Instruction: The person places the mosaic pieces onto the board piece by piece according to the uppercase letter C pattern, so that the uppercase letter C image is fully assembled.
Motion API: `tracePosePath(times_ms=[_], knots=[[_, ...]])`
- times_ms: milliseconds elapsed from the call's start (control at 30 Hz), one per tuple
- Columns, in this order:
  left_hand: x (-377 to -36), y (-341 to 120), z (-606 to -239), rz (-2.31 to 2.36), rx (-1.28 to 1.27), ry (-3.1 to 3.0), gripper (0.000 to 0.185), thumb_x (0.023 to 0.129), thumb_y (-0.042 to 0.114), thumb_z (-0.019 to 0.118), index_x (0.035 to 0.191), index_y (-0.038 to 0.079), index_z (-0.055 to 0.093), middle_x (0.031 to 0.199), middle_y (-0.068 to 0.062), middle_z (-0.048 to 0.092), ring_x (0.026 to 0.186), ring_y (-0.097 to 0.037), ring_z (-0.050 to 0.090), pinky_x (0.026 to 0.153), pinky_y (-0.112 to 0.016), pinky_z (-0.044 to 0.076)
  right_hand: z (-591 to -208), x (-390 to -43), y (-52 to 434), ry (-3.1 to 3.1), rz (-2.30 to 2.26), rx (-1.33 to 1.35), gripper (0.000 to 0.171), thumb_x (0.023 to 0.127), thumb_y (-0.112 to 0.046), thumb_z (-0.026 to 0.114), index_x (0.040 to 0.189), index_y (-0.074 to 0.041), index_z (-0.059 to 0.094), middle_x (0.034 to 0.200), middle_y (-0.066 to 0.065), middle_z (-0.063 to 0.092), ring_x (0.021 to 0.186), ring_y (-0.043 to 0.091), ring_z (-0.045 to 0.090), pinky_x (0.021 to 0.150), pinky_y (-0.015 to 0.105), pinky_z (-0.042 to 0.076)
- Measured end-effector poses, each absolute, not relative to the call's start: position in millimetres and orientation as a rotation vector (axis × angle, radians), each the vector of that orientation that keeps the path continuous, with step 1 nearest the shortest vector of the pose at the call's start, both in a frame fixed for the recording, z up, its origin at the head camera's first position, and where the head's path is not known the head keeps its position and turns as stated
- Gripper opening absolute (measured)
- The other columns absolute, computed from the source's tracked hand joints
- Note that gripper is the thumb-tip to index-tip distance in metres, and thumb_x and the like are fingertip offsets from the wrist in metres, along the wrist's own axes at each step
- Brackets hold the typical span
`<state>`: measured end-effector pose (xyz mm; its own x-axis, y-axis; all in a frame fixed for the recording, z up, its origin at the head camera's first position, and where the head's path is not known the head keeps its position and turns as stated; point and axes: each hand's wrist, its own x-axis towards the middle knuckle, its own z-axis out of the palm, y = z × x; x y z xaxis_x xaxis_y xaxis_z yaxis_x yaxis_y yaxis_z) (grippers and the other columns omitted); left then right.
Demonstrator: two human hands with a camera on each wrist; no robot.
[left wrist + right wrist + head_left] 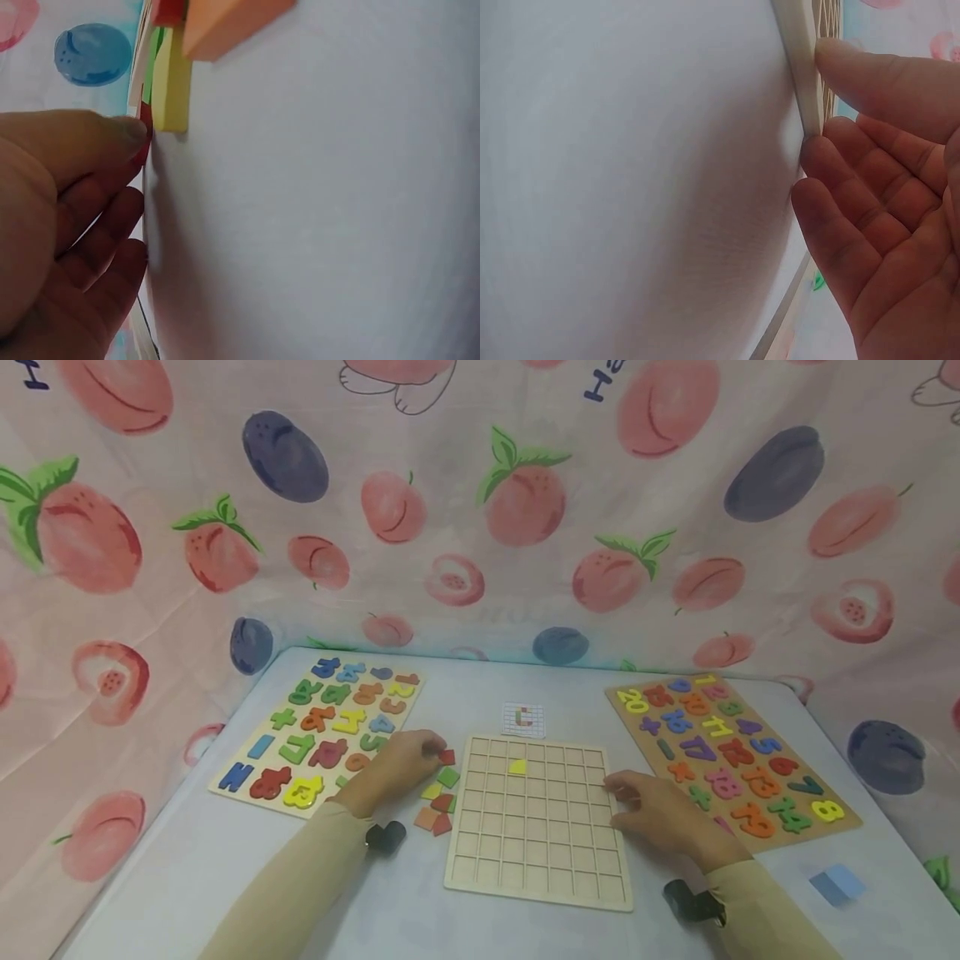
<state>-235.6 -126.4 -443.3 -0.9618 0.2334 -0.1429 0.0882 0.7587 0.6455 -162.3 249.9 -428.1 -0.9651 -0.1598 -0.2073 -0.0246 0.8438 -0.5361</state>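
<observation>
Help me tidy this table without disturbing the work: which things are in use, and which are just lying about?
In use:
left hand pinching a red tile
loose tile pile
grid board, steadied by right hand
yellow piece in the grid
pattern card

Lying about:
left number puzzle
right number puzzle
blue block

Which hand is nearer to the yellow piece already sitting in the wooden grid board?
Left, by a modest margin. The left hand pinches a red piece off the wooden grid board's left edge, level with the yellow piece. The right hand rests against the board's right edge, farther off.
</observation>
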Motion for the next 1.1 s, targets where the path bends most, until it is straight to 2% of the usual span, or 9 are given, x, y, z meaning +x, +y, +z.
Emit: tracePosePath(times_ms=[467,833,1100], knots=[[-234.4,-124.0,-440.8,0.975,0.267,2.759,0.026,0.093,0.013,0.069,0.119,0.01,0.07,0.115,-0.002,0.068,0.116,-0.024,0.059,0.102,-0.044,0.046,-425.8,-160.0,249.5,2.772,-0.815,-0.157,0.052,0.085,-0.016,0.078,0.133,-0.009,0.061,0.132,0.011,0.063,0.123,0.036,0.056,0.098,0.055,0.046],[-236.3,-121.5,-440.3,0.973,0.198,2.744,0.03,0.093,0.015,0.07,0.122,0.01,0.067,0.114,-0.003,0.067,0.108,-0.023,0.059,0.1,-0.044,0.048,-426.6,-159.6,248.9,2.774,-0.821,-0.157,0.052,0.084,-0.016,0.079,0.133,-0.009,0.061,0.131,0.012,0.063,0.121,0.036,0.057,0.097,0.054,0.046],[-236.7,-115.3,-432.4,0.993,0.267,2.757,0.028,0.092,0.015,0.068,0.12,0.009,0.068,0.114,-0.004,0.067,0.107,-0.023,0.059,0.099,-0.044,0.048,-427.6,-159.7,249.9,2.777,-0.828,-0.158,0.052,0.084,-0.017,0.079,0.132,-0.009,0.061,0.13,0.012,0.063,0.121,0.035,0.057,0.097,0.054,0.047]])
